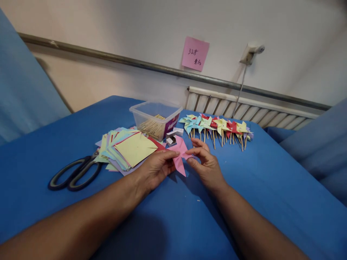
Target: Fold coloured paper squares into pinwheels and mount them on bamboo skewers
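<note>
Above the middle of the blue table, a pink paper pinwheel (180, 164) with folded blades is held between both hands. My left hand (158, 168) grips it from the left, the thumb pressed on its centre and the fingers behind. The thumb and forefinger of my right hand (207, 166) pinch its right blade, with the other fingers raised. No stick shows on this pinwheel. Just behind it sits a small open box (173, 137) with dark little contents I cannot make out. A stack of cut paper squares (135, 148) in several colours lies beside my left hand.
Black-handled scissors (78, 173) lie at the left, blades under the paper. A clear plastic tub (154, 108) of wooden sticks (151, 126) stands behind the stack. Finished pinwheels on sticks (217, 126) lie at the back right. A radiator (217, 104) and wall rail (121, 59) are beyond.
</note>
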Demonstrator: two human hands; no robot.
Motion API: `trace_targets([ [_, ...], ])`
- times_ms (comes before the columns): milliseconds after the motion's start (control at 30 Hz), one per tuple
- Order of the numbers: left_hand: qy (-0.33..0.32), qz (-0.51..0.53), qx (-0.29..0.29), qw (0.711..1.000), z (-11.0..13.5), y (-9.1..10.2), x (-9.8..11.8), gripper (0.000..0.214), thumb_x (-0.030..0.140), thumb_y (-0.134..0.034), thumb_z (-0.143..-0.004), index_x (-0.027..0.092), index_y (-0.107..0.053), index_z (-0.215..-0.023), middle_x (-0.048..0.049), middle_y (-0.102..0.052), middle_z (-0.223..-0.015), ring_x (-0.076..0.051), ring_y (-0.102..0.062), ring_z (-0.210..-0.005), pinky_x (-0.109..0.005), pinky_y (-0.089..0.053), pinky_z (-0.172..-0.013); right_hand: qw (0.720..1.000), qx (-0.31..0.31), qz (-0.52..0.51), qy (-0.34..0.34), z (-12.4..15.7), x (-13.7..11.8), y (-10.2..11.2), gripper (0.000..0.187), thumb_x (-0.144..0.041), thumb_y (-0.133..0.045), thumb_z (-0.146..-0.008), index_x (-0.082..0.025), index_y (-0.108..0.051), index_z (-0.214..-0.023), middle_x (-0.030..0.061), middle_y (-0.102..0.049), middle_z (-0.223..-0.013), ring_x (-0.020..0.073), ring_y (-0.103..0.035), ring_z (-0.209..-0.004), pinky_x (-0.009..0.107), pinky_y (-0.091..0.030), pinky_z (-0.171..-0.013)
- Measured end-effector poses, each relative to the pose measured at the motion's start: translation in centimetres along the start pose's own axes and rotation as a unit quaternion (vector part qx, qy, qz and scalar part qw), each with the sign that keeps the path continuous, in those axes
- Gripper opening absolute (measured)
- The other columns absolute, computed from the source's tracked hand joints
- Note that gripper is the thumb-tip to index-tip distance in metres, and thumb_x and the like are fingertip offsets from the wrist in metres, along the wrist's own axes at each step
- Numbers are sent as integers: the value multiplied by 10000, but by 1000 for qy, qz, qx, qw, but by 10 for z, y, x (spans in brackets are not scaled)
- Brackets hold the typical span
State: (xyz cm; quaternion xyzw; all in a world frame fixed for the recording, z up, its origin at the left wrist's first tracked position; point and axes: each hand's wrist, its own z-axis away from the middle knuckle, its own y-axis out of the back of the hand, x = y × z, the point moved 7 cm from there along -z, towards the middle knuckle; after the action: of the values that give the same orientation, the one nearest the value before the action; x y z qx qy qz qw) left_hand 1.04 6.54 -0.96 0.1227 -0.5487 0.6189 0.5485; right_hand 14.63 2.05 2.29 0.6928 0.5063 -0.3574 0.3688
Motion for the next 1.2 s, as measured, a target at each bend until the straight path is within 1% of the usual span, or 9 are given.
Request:
trace_targets([
  [100, 8, 37, 9, 999, -1, 1, 2, 225, 60, -670, -689, 104, -668, -910, -73, -708, -831, -161, -659, -706, -272, -550, -686, 999, 22, 31, 25, 1, -4, 2, 253, -198, -674, -755, -284, -677, -994, 55, -494, -1292, 224, -468, -1224, 445, -356, -1043],
  [333, 16, 28, -6, 999, -1, 0, 4, 171, 78, -680, -693, 90, -655, -862, -61, -695, -750, -153, -651, -626, -273, -559, -632, 993, 25, 86, 79, -1, -20, 7, 194, -186, -631, -791, -310, -727, -906, 36, -560, -1144, 198, -533, -1094, 393, -398, -984],
  [500, 19, 35, -5, 999, -3, 1, 6, 205, 74, -665, -711, 85, -654, -915, -91, -712, -832, -171, -677, -696, -276, -567, -682, 993, 51, 102, 40, -2, -20, 18, 228, -254, -659, -784, -323, -723, -992, -10, -598, -733, 139, -533, -633, 282, -452, -628],
  [633, 27, 41, -12, 999, -4, 1, 5, 205, 77, -642, -732, 90, -646, -937, -97, -713, -835, -183, -683, -701, -287, -570, -685, 996, -8, 84, 4, 1, -16, 10, 325, -269, -625, -819, -322, -660, -1138, -66, -543, -546, 103, -451, -458, 244, -385, -513],
  [767, 31, 45, -13, 998, -4, 1, 6, 177, 70, -636, -735, 94, -641, -910, -85, -705, -791, -178, -678, -670, -282, -569, -659, 995, -86, 52, 3, 3, -14, -2, 330, -251, -595, -832, -327, -655, -1147, -43, -612, -650, 102, -482, -492, 245, -414, -541],
  [833, 31, 48, -10, 998, -4, 1, 7, 199, 67, -638, -732, 91, -641, -929, -87, -710, -810, -175, -680, -681, -272, -568, -661, 994, -80, 67, 27, 1, -16, 0, 355, -217, -588, -821, -342, -650, -1148, -21, -622, -750, 118, -524, -576, 263, -450, -593],
  [900, 30, 52, -4, 998, -3, 2, 9, 226, 66, -637, -732, 92, -639, -957, -86, -714, -826, -169, -682, -686, -260, -566, -652, 991, -45, 104, 68, -1, -21, 5, 412, -177, -608, -784, -361, -640, -1151, 20, -609, -995, 164, -585, -815, 332, -488, -755],
  [1000, 34, 65, -17, 997, -2, 0, 10, 264, 65, -632, -736, 101, -635, -998, -78, -717, -843, -167, -683, -708, -261, -566, -667, 981, -27, 154, 113, -2, -25, 8, 483, -156, -666, -731, -377, -623, -1158, 37, -445, -1335, 252, -452, -1210, 469, -382, -995],
  [1200, 56, 58, -72, 994, 1, -7, 5, 249, 87, -631, -746, 89, -648, -994, -95, -718, -871, -171, -678, -714, -274, -561, -696, 977, -60, 160, 125, -1, -24, 0, 272, -264, -715, -753, -363, -693, -1006, 13, -461, -1360, 266, -417, -1261, 488, -348, -1019],
])
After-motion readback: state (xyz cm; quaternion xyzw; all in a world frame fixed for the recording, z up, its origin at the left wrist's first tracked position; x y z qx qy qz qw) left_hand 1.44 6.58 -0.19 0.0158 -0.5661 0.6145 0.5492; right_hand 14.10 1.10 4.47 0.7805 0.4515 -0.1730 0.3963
